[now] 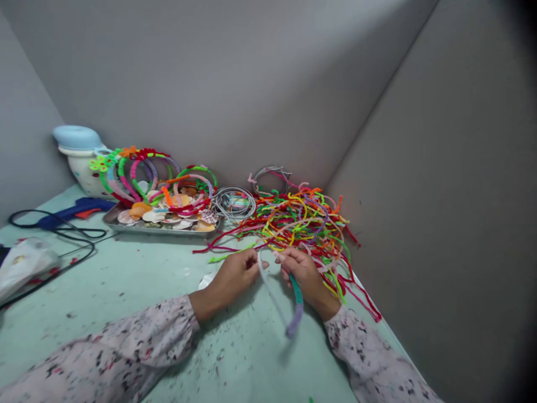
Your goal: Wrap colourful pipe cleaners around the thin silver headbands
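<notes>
While my left hand (237, 273) curls loosely at the centre of the frame, its thumb and fingertips drawn together on the bare grey curve of a thin headband (295, 318), my right hand (305, 275) sits just right of it, fingers bent inward around the same band's other side. From my head view, that band bows down between the two hands toward the lower centre, its wrapped side teal near my right fingers and purple at the tip, raised over the pale green table (176, 299). At my right fingertips I make out a bit of pale pink, too small to identify.

Just beyond that hand, right of centre, I see a tangled heap of fuzzy stems (302, 215) in many colours, with grey hoops (235, 216) at its left. Left of those, a metal tray (163, 231) bears shells (153, 216) and finished-looking colourful hoops (135, 169). Toward the left edge I have a blue glue gun (71, 212), its black cord (93, 246), and behind them a blue-lidded container (79, 138).
</notes>
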Available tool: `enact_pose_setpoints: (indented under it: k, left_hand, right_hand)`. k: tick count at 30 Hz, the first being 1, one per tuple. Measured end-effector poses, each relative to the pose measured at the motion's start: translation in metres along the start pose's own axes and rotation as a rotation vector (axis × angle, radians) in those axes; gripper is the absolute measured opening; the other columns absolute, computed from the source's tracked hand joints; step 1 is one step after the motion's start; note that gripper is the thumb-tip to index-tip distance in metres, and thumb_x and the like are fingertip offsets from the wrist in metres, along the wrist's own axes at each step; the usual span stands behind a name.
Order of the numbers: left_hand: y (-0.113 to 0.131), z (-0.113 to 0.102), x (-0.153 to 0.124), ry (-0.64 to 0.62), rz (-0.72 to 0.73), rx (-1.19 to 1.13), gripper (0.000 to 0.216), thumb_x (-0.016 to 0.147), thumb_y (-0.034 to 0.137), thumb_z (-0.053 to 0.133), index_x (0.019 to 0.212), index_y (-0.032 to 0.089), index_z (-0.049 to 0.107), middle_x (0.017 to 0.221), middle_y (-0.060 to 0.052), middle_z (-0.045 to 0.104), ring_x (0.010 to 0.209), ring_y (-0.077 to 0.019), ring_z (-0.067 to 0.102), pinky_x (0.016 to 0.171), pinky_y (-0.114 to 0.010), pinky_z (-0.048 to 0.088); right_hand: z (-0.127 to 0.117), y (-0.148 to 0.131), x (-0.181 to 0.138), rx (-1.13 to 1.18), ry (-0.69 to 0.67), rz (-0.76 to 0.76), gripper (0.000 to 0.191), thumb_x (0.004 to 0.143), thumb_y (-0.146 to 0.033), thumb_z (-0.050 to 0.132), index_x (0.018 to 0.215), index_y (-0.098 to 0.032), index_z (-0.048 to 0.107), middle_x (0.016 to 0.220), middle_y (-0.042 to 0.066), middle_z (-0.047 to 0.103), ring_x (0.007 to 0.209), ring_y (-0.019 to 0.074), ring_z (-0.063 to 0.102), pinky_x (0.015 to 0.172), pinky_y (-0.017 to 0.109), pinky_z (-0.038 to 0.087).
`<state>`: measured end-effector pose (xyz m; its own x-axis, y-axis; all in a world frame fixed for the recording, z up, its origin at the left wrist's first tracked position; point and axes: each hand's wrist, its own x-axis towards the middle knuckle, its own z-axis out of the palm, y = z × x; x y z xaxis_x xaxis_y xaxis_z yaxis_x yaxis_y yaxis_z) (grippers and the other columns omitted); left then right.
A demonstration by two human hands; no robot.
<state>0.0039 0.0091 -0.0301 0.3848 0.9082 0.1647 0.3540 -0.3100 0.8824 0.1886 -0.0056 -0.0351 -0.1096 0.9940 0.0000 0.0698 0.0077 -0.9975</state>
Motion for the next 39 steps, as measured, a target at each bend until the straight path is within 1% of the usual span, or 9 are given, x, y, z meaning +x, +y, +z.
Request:
enact_pose_setpoints:
  k: [6,13,16,22,30,34,36,38,39]
  left_hand:
    - [-0.009,0.002,0.0,-0.035,0.04,-0.192,0.027,0.084,0.041,0.054,0.077,0.015,0.06,0.064,0.001,0.058,0.057,-0.0122,0.051,0.054,-0.022,0.039]
    - [-0.003,0.001,-0.008,0.033,0.046,-0.112,0.028,0.085,0.038,0.052,0.071,0.015,0.059,0.057,0.002,0.054,0.055,-0.0117,0.047,0.052,-0.022,0.035]
    - [-0.003,0.002,-0.01,0.059,0.076,-0.069,0.024,0.085,0.033,0.051,0.07,0.016,0.058,0.055,0.003,0.052,0.055,-0.012,0.047,0.054,-0.023,0.034]
    - [-0.003,-0.001,-0.012,0.062,0.178,0.101,0.02,0.083,0.028,0.051,0.068,0.016,0.059,0.059,0.002,0.051,0.058,-0.0121,0.046,0.055,-0.023,0.032]
    - [0.004,0.001,-0.025,0.028,0.376,0.33,0.023,0.088,0.025,0.044,0.071,0.018,0.059,0.067,-0.002,0.055,0.063,-0.0138,0.047,0.061,-0.025,0.032]
    - [0.002,0.004,-0.022,0.001,0.261,0.104,0.023,0.088,0.035,0.048,0.079,0.018,0.061,0.071,-0.003,0.059,0.064,-0.0146,0.051,0.06,-0.025,0.035]
    - [0.0,0.002,-0.015,-0.112,0.135,-0.124,0.022,0.084,0.038,0.055,0.086,0.017,0.059,0.07,-0.002,0.059,0.061,-0.0136,0.052,0.059,-0.025,0.038]
    - [-0.001,-0.002,-0.009,-0.154,-0.056,-0.34,0.027,0.079,0.041,0.06,0.086,0.015,0.058,0.067,-0.001,0.06,0.054,-0.0119,0.051,0.055,-0.025,0.04]
    - [-0.002,-0.004,-0.006,-0.157,-0.121,-0.44,0.03,0.078,0.041,0.061,0.09,0.014,0.058,0.073,-0.003,0.063,0.055,-0.0118,0.053,0.057,-0.025,0.042]
  right_hand:
    - [0.008,0.004,-0.005,-0.378,0.001,-0.217,0.024,0.087,-0.034,0.052,0.069,-0.018,0.057,0.052,-0.004,0.05,0.048,0.01,0.044,0.049,0.022,0.036]
    - [0.008,0.001,-0.009,-0.617,-0.048,-0.4,0.022,0.09,-0.028,0.049,0.074,-0.017,0.059,0.061,-0.003,0.051,0.056,0.0101,0.045,0.057,0.023,0.034]
    - [0.01,0.002,-0.011,-0.653,-0.064,-0.423,0.021,0.089,-0.027,0.049,0.073,-0.018,0.058,0.06,-0.004,0.05,0.056,0.0099,0.044,0.057,0.023,0.033]
    - [0.011,-0.002,-0.014,-0.574,-0.115,-0.308,0.024,0.087,-0.028,0.05,0.065,-0.017,0.053,0.053,-0.004,0.049,0.052,0.0094,0.042,0.053,0.021,0.033]
    - [-0.01,-0.007,-0.006,-0.225,-0.381,0.013,0.015,0.08,-0.029,0.056,0.072,-0.016,0.058,0.05,-0.006,0.05,0.042,0.0076,0.042,0.044,0.019,0.033]
    - [-0.014,-0.005,-0.006,-0.047,-0.338,0.054,0.016,0.079,-0.031,0.058,0.076,-0.016,0.057,0.05,-0.006,0.051,0.039,0.0072,0.042,0.041,0.019,0.033]
    - [-0.014,-0.003,-0.006,0.044,-0.286,0.055,0.017,0.078,-0.033,0.059,0.076,-0.016,0.057,0.049,-0.007,0.049,0.039,0.0068,0.04,0.039,0.018,0.032]
    - [-0.014,-0.002,-0.005,0.102,-0.244,0.059,0.019,0.077,-0.034,0.06,0.076,-0.016,0.056,0.048,-0.008,0.045,0.039,0.0067,0.038,0.038,0.018,0.03]
    - [-0.014,-0.001,-0.005,0.111,-0.234,0.06,0.019,0.076,-0.035,0.061,0.076,-0.016,0.057,0.048,-0.008,0.045,0.039,0.0067,0.038,0.038,0.018,0.029]
